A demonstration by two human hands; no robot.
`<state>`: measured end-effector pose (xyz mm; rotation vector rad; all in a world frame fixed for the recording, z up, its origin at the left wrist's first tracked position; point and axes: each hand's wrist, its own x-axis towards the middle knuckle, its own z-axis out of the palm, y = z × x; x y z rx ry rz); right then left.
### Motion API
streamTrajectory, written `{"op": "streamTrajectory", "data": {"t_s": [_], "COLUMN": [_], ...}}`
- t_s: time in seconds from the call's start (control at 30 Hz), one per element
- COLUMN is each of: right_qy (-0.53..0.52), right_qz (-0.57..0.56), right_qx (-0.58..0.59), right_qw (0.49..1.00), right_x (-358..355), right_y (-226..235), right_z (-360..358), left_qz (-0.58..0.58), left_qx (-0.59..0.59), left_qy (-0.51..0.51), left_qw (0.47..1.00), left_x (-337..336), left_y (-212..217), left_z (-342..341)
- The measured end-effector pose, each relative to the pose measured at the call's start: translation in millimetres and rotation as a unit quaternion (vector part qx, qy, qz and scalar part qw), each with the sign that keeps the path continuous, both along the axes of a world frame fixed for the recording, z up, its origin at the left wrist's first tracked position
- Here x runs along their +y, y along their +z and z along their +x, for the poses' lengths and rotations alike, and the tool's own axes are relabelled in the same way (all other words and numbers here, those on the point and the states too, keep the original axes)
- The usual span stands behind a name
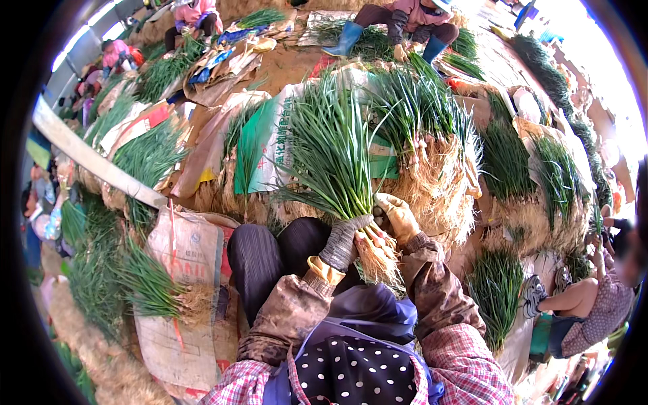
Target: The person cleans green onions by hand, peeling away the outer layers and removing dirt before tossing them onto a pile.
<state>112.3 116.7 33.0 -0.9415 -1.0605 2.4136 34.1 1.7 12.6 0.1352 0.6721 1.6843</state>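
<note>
A bunch of spring onions (337,162) with long green leaves, pinkish-white stem ends and pale stringy roots is held upright over my lap, leaves pointing away. My left hand (345,244), in a dark grey glove with a yellowish cuff, wraps round its lower stems. Beside the stem ends on the right is my right hand (399,217), in a tan glove with curled fingers. Whatever lies between those fingers is hidden. Just beyond it, a large heap of spring onions (432,145) rests with its roots toward me.
A smaller bunch (155,283) lies on a pale woven sack (179,337) at my left. A curved pale strip (94,154) crosses the left side. Other people sit among more piles, one wearing blue boots (345,39) at the far side, another seated at right (594,304).
</note>
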Motion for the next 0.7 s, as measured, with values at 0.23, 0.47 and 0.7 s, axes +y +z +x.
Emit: {"op": "streamTrajectory", "data": {"t_s": [0.23, 0.47, 0.7], "right_qy": [0.025, -0.006, -0.064], "right_qz": [0.128, 0.621, 0.672], "right_qx": [-0.109, -0.436, -0.333], "right_qw": [0.985, 0.651, 0.659], "right_x": [15.1, 55.7, 114.3], "right_y": [-37.0, 21.4, -17.9], "right_z": [15.1, -14.4, -2.4], "left_qz": [0.056, 0.060, 0.003], "left_qx": [0.044, 0.030, 0.030], "left_qy": [-0.047, -0.042, -0.020], "left_qw": [0.996, 0.997, 0.999], "left_x": [-1.2, -8.1, -0.2], "left_y": [5.9, 1.1, -6.6], "left_z": [4.5, -3.3, -7.0]}}
